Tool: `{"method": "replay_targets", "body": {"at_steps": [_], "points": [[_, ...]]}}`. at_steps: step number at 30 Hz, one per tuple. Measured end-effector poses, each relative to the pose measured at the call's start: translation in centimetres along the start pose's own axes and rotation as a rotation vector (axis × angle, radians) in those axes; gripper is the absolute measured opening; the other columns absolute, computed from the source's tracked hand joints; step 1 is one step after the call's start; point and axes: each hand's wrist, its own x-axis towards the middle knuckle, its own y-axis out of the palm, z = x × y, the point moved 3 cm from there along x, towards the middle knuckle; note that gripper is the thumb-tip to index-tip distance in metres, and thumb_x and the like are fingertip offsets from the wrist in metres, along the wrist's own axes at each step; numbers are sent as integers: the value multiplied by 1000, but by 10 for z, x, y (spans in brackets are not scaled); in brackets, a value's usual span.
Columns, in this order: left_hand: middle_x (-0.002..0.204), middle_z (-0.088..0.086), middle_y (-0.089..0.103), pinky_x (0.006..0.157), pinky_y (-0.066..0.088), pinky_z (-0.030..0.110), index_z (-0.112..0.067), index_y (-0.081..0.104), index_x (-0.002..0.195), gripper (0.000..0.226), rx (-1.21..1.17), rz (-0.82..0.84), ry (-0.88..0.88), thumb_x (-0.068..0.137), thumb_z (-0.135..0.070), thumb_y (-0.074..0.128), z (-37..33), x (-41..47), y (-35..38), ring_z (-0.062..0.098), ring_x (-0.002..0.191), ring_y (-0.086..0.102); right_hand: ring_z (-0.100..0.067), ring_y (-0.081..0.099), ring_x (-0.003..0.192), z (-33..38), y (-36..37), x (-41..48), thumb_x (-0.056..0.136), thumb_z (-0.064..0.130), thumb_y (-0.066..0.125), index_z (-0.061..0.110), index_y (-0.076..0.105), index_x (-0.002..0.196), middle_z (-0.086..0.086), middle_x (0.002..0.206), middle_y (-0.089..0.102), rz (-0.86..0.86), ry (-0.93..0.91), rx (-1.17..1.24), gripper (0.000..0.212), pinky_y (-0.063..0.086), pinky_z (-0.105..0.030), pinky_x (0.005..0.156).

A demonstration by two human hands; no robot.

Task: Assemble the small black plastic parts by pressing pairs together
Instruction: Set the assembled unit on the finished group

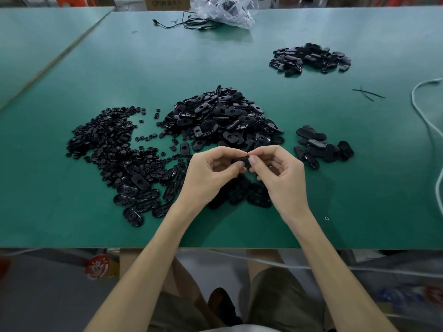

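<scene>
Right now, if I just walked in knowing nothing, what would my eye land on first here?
First, the big heap of black oval parts in the middle of the green table, with a spread of smaller round pieces to its left. Just in front of it, the left hand and right hand meet, their grip pinching one small black part. A smaller pile sits far back on the right.

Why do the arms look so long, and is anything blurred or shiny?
Head view: the wide-angle lens stretches the forearms; light leaves a pale sheen on the far green table and glints on the oval parts; floor clutter at lower right is smeared; left hand and right hand, pinching a black part, are sharp.
</scene>
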Motion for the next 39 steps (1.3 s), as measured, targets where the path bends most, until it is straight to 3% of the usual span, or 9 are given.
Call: {"method": "replay_targets", "body": {"at_steps": [6, 10, 18, 23, 26, 29, 39], "points": [[95, 3, 79, 85, 62, 34, -8, 76, 107, 19, 34, 0, -5, 93, 3, 71, 2, -1, 0, 20, 86, 77, -8, 73, 76, 2, 1, -1, 94, 4, 75, 19, 74, 94, 7, 85, 76, 20, 3, 15, 15, 56, -22, 73], [93, 3, 78, 85, 62, 33, -9, 75, 104, 20, 52, -5, -10, 92, 5, 70, 1, -2, 1, 20, 84, 76, -9, 70, 75, 2, 2, 0, 93, 6, 77, 20, 74, 93, 7, 83, 76, 33, 9, 1, 14, 57, -26, 74], [89, 5, 76, 81, 61, 49, -14, 74, 98, 23, 97, -42, -19, 89, 6, 67, -1, -3, 1, 33, 81, 72, -11, 71, 80, 1, 3, 1, 92, 9, 79, 19, 75, 93, 7, 86, 76, 57, 14, -38, 11, 59, -31, 79], [91, 3, 79, 83, 63, 34, -12, 77, 102, 19, 39, -29, -14, 91, 2, 74, 1, -1, -1, 23, 84, 77, -12, 70, 78, 1, 1, 1, 94, 9, 77, 22, 73, 94, 7, 87, 76, 33, 19, -31, 14, 59, -38, 75], [94, 5, 80, 83, 61, 27, -10, 79, 108, 19, -44, -9, -11, 91, -1, 77, -1, 0, -2, 22, 86, 78, -11, 72, 79, 1, 0, 1, 95, 9, 75, 23, 73, 96, 8, 88, 76, 4, 15, -13, 14, 59, -33, 76], [96, 6, 81, 83, 61, 26, -10, 78, 110, 21, -65, 4, -1, 92, 0, 75, -2, 0, -1, 22, 87, 79, -15, 76, 82, 2, 1, 0, 96, 7, 74, 20, 73, 98, 5, 91, 78, 2, 15, 9, 13, 59, -27, 78], [92, 6, 80, 80, 61, 26, -12, 78, 106, 20, -20, -24, -17, 92, 2, 74, 2, 2, -2, 21, 82, 78, -16, 77, 82, 1, 1, 2, 96, 2, 72, 16, 73, 99, 3, 90, 78, 33, 34, -8, 14, 60, -28, 78]]}}
